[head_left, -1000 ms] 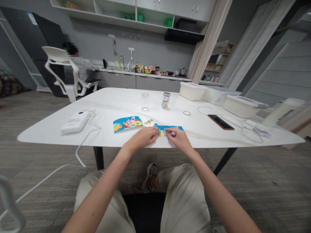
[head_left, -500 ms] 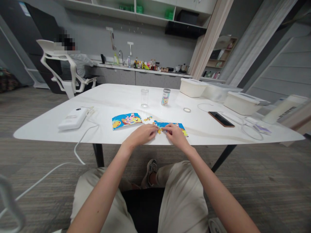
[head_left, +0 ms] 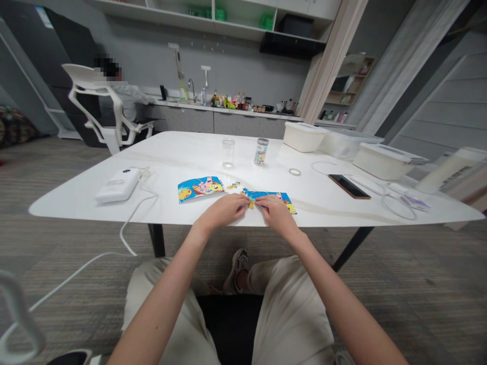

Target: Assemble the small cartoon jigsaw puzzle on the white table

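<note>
Near the table's front edge, my left hand (head_left: 227,209) has its fingers closed at a yellow puzzle piece (head_left: 251,204). My right hand (head_left: 277,213) meets it from the other side, fingertips pressed down at the same small pieces. Beneath my right hand lies a partly joined jigsaw puzzle (head_left: 284,196), blue with yellow on its right side; the hand covers much of it. A curved cartoon picture sheet (head_left: 201,189) rests to the left. Between sheet and puzzle are several loose puzzle pieces (head_left: 233,186).
Behind stand a clear jar (head_left: 228,153) and a printed can (head_left: 261,152), with a ring-shaped lid (head_left: 294,172) nearby. A phone (head_left: 349,186), cables and lidded boxes (head_left: 304,137) occupy the right. At left is a white power device (head_left: 119,185). A person sits beyond.
The view has shifted slightly, moving everything a little to the right. Both hands stay at the same pieces, with my right fingers lying a bit flatter.
</note>
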Motion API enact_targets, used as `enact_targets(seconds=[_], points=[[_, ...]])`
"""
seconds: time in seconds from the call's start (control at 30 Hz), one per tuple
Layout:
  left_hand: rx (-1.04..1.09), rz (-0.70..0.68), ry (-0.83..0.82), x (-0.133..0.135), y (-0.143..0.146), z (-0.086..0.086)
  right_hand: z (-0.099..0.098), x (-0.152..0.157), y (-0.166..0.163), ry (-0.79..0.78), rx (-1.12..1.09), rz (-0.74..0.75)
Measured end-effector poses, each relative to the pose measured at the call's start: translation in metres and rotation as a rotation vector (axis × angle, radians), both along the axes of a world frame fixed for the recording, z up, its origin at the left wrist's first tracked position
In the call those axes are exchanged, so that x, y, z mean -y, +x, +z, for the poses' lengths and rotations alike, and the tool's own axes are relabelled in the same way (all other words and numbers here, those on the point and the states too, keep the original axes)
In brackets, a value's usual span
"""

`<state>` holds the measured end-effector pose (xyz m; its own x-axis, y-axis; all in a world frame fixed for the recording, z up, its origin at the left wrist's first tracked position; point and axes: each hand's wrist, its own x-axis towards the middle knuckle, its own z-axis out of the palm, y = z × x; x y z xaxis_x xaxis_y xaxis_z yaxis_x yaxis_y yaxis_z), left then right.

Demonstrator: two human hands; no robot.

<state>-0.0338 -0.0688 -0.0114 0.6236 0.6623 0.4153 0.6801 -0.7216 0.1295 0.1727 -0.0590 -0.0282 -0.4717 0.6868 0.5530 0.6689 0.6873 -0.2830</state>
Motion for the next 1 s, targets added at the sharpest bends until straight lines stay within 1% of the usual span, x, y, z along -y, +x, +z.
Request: enact_targets(seconds=[0.2,0.47,0.63,0.73,0.8,0.9,1.0], points=[[-0.004,-0.003,-0.014,0.001,0.001,0.001,0.003,0.005,-0.002,0.039,0.062,-0.022],[0.011,0.007,-0.01,0.001,0.001,0.0,0.006,0.012,-0.003,0.009,0.096,-0.054],[-0.005,-0.001,-0.007,0.001,0.001,0.001,0.008,0.01,-0.001,-0.019,0.125,-0.035],[-0.017,0.004,-0.004,0.002,0.001,0.001,0.006,0.007,0.0,-0.03,0.083,0.005],[-0.018,0.009,-0.002,0.002,0.001,0.001,0.004,0.004,0.001,-0.025,0.01,0.009],[-0.02,0.019,-0.003,0.002,0.001,0.001,0.001,0.002,0.001,-0.007,-0.086,-0.072],[-0.026,0.024,-0.008,0.003,0.001,0.001,0.001,0.003,0.0,-0.008,-0.081,-0.132]])
